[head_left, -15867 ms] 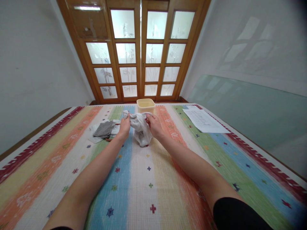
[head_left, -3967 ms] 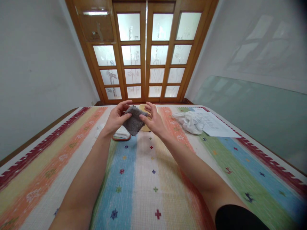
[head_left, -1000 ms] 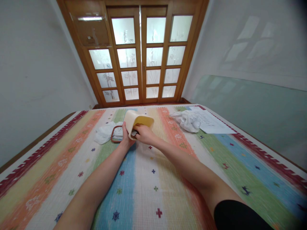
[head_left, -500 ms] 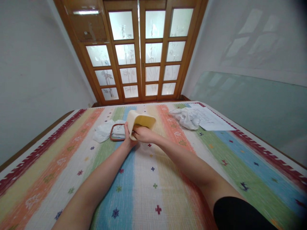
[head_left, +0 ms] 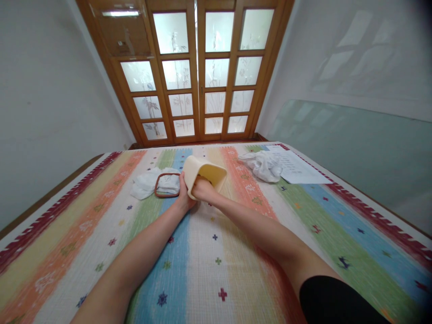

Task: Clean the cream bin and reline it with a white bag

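Note:
A cream-yellow container (head_left: pixel 219 176) is tilted on its side above the table, its opening facing me. My left hand (head_left: pixel 185 194) grips its left side from outside. My right hand (head_left: pixel 203 189) reaches inside the opening; its fingers are mostly hidden there, with something brownish beside them. Just left of the container lies a reddish-brown rectangular frame (head_left: pixel 167 195), resting over part of a white cloth (head_left: pixel 146 183).
A crumpled white cloth or bag (head_left: pixel 263 165) lies right of the container, beside a printed paper sheet (head_left: pixel 299 168). A striped tablecloth (head_left: pixel 243 270) covers the table. Wood-and-glass doors (head_left: pixel 199 76) stand beyond it.
The container has shifted slightly right with my left hand, and my right hand sits deeper in it. More of the reddish-brown frame shows.

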Tool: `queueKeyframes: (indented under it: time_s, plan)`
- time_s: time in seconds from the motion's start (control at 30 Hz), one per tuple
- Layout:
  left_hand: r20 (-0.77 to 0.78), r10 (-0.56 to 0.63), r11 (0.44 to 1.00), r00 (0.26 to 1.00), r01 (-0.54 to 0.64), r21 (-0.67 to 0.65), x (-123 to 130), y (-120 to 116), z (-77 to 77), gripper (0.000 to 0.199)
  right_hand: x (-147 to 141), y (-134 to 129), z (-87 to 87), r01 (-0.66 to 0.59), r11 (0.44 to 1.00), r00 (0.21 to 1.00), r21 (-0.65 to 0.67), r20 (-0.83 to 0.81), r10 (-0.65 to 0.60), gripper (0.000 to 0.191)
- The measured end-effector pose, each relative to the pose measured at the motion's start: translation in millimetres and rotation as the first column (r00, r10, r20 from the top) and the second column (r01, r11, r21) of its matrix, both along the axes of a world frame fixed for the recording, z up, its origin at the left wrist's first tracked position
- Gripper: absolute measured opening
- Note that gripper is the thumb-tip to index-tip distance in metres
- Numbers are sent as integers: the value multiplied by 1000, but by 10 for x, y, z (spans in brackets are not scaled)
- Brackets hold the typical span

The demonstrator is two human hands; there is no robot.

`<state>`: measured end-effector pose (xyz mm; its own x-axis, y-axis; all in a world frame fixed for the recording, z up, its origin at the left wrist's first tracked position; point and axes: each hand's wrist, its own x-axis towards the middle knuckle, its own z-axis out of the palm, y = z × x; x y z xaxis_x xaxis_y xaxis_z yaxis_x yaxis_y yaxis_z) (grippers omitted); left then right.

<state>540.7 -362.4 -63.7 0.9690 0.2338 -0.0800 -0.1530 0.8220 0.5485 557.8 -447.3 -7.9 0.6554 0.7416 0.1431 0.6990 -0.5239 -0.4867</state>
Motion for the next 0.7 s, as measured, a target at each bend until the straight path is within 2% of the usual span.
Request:
queueKeyframes:
  time_s: [0.1,0.2,0.3,0.43,0.53,0.7]
  plan:
    - [15,52,998,999,-52,22,13,27,-19,59,-48,-21,83,28,999,998,15,-55,-27,34]
    - [13,94,995,995,-95,21,34,95,13,61,-113,-94,272,40,998,999,-49,-29,-41,37]
    - [16,96,995,995,-96,9,58,177,96,64,-202,-242,521,-75,991,996,-109,30,79,34]
    - [23,123,992,992,-123,15,79,243,197,67,-278,-444,731,-307,950,945,-60,100,312,29]
    - [37,121,992,992,-122,16,86,257,195,65,-266,-460,714,-335,940,927,-63,158,340,27]
    - [47,103,993,994,-105,52,97,220,102,61,-157,-309,538,-236,967,961,-95,127,247,26]
